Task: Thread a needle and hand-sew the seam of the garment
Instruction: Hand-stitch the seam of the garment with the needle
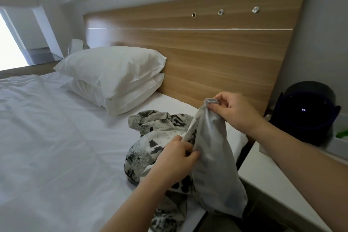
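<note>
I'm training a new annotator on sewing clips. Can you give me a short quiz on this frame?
1. True or false: the left hand and the right hand both hold the patterned garment.
2. Which hand pinches the fabric edge higher up? A) left B) right
3. Fill in: two white pillows lie stacked against the wooden ____.
Key: 1 true; 2 B; 3 headboard.
</note>
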`<state>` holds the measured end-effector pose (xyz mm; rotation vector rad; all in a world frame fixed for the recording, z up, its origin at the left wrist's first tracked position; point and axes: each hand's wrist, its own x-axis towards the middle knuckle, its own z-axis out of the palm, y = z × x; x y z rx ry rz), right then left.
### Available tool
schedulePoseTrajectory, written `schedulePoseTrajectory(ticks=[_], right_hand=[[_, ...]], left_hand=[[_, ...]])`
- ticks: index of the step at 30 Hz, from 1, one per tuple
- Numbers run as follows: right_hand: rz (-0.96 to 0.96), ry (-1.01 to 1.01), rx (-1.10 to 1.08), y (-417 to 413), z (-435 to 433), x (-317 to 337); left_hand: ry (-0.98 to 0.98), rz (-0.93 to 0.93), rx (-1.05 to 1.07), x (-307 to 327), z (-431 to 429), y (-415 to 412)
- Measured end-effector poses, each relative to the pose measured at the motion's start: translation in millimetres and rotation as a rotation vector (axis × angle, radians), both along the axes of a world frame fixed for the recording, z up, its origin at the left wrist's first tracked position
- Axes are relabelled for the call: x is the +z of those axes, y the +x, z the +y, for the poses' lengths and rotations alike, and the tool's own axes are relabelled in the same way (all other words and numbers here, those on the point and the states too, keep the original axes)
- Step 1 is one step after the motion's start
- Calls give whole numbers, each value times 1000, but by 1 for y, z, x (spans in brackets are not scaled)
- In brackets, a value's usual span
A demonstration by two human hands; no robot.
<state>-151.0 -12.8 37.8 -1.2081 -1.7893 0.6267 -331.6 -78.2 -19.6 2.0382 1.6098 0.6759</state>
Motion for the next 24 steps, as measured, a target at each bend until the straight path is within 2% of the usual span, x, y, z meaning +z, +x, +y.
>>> schedulePoseTrajectory(ticks=[5,11,15,17,21,23,24], right_hand=[[-36,59,-309,25,10,-3],[73,94,-432,37,9,16],[156,146,-436,41,5,49],[265,225,-409,34,2,75],[485,580,-478,12,-8,128],[499,709,-494,6,-14,133],[462,703,-477,7,-15,127]], left_hand=[[221,-129,149,21,13,1],[333,-227,151,53,29,16],[452,-187,169,87,45,17],[630,-208,217,117,55,17],[1081,-317,298,177,67,18],[1216,-308,294,184,69,16],[1228,-267,275,176,71,13]])
